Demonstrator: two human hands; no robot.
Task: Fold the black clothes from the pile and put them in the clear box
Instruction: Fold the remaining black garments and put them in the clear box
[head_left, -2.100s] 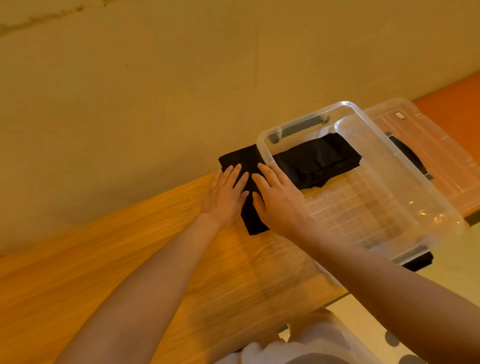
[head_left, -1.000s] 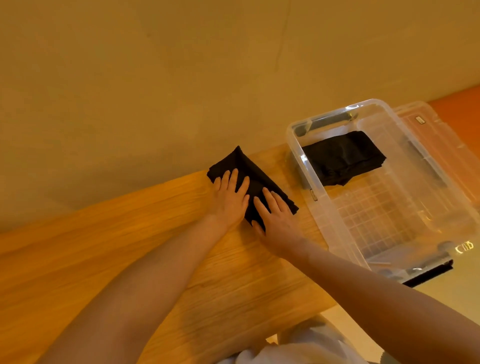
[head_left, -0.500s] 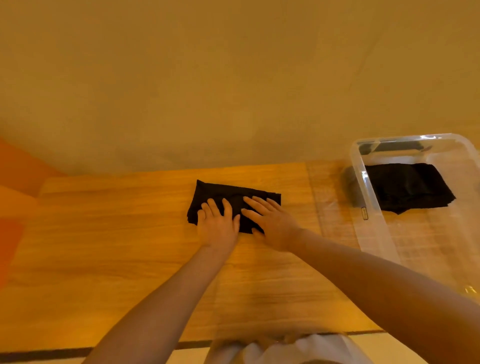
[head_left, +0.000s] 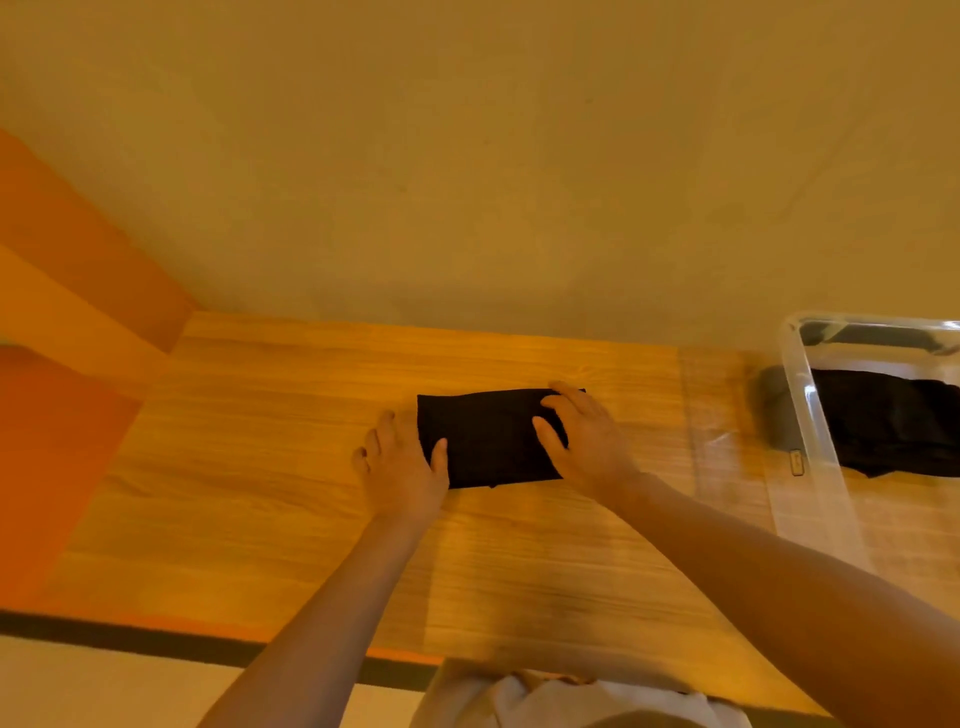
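Note:
A folded black cloth (head_left: 488, 439) lies flat as a small rectangle in the middle of the wooden table (head_left: 249, 457). My left hand (head_left: 400, 467) is at its left end, thumb on top and curled fingers at the edge. My right hand (head_left: 584, 436) holds the right end, thumb on the cloth and fingers curved over the far corner. The clear box (head_left: 810, 415) stands at the right edge of the view, with another folded black garment (head_left: 893, 421) inside it. No pile is in view.
A plain wall runs right behind the table. An orange surface (head_left: 57, 415) borders the table on the left. White fabric of my own clothing (head_left: 571, 701) shows at the bottom, beyond the table's near edge.
Both hands went from lying flat on top of the cloth to taking hold of its left and right ends. The view swung left, so the box now sits at the right edge.

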